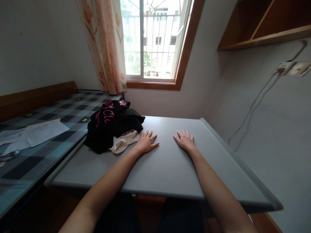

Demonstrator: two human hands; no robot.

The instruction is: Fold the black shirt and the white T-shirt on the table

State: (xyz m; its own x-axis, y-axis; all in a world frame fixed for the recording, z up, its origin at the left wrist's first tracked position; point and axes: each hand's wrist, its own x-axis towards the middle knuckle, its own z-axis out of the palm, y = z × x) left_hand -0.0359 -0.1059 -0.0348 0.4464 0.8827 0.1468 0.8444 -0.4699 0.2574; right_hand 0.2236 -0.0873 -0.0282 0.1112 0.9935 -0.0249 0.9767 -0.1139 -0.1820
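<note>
Okay so, the clothes pile was sitting in a crumpled heap on the far left part of the pale grey table, right next to the bed with its checked cover. Mostly it was black fabric, all bunched and folded over itself, with loopy pink lettering across the upper left and a bit of white lettering near the top; the folds cut the words up, so I couldn't read them properly. A cream cloth poked out at the lower right, soft and wrinkled. My left hand lay palm down right beside that, fingers spread, and I can't tell if it touched the fabric. My right hand was flat on the tabletop too, fingers fanned out, well apart from the heap.
</note>
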